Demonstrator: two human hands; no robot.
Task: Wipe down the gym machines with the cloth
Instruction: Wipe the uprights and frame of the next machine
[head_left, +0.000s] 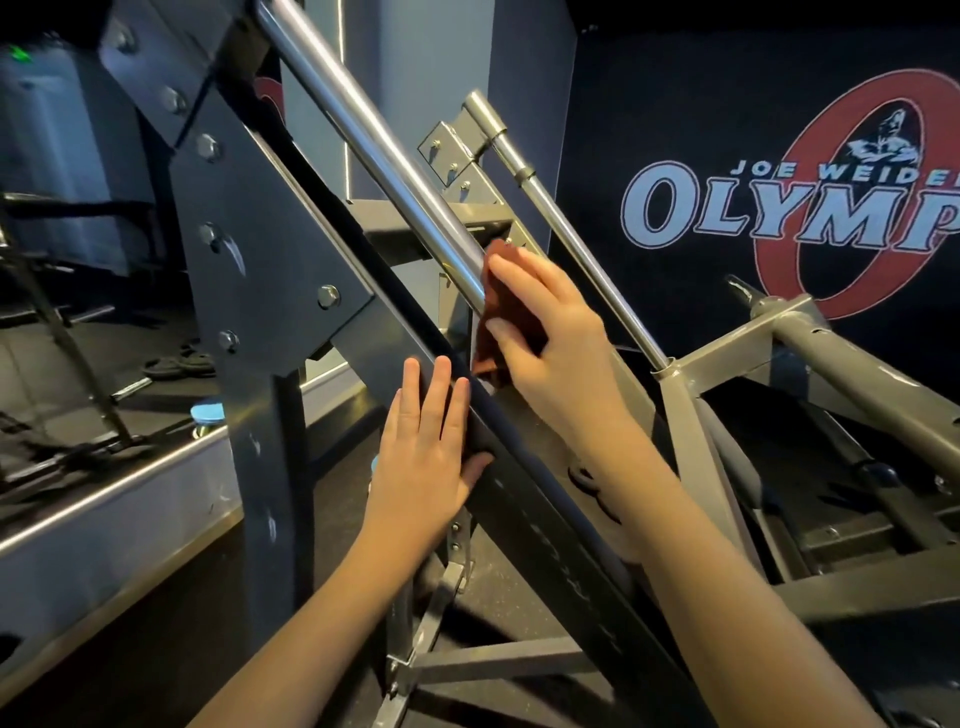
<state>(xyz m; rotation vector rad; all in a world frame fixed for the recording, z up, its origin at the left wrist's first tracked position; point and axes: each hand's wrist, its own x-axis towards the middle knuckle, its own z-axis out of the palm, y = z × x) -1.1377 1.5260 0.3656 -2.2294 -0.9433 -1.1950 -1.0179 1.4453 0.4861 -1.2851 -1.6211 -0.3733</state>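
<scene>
Left forearm (291, 623) and right forearm (727, 571) are being extended up from the bottom edge, closest to the lens. The left hand (431, 447) is being laid flat, fingers straight and together, on the dark slanted metal frame beam (545, 525), with the thumb tucked at its lower edge. It is probably being used as a brace while the other side works. The right hand (550, 332) is being closed on a dark red-brown cloth (504, 306), which is being pinched between thumb and fingers and pressed against the polished steel guide rod (374, 135) of the grey bolted gym machine (249, 249). The cloth is being held mid-rod, just above the left hand, likely so it can be slid along the tube. A thinner second steel rod (571, 249) is standing behind, untouched.

Much of the cloth is being hidden by the right hand, so whether it wraps fully round the rod cannot be told. The rod's upper end is being cut off by the top edge, and its lower end is being covered by the beam. The black wall banner (675, 130) is being cropped at the right. The left background is too dark to read.
</scene>
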